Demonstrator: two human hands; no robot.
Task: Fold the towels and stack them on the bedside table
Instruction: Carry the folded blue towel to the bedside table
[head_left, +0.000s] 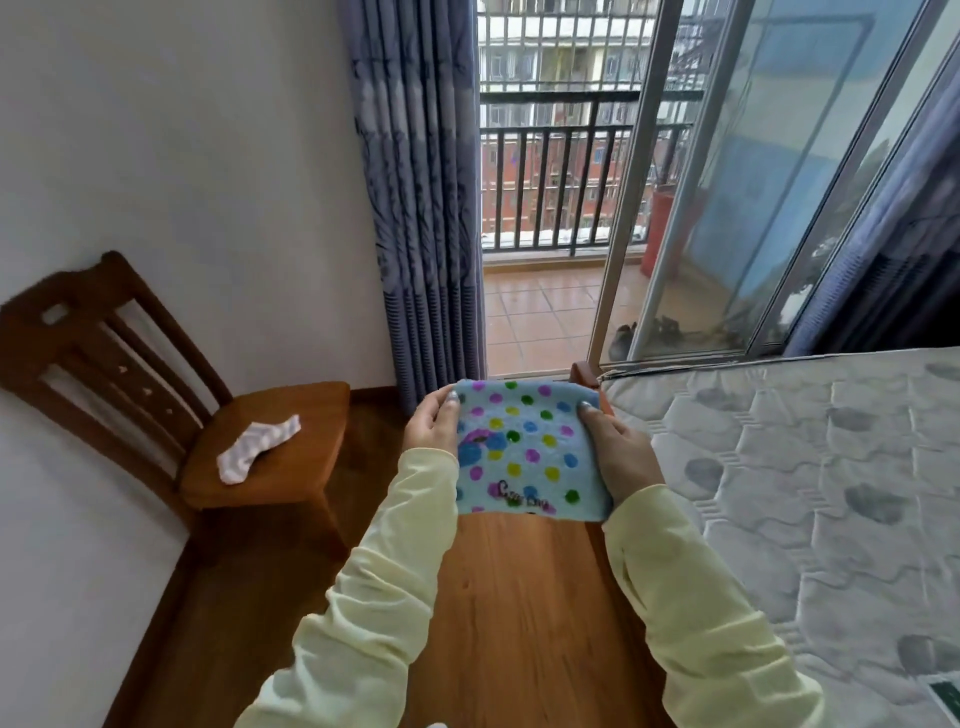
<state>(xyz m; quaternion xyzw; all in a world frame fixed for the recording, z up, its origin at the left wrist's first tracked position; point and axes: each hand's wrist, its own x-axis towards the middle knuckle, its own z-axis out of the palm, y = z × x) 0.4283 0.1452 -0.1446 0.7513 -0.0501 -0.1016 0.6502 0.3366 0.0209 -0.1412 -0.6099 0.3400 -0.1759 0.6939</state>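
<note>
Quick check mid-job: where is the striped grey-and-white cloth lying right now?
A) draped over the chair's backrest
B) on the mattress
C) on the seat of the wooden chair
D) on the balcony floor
C: the striped cloth lies crumpled on the chair seat, well apart from the dotted towel that the left hand and right hand hold by its sides.

Dotted towel (530, 452) between both hands

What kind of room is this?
Probably an apartment bedroom: a bare quilted mattress lies on the right, a wooden chair stands by the wall, and a sliding glass door opens onto a railed balcony.
</note>
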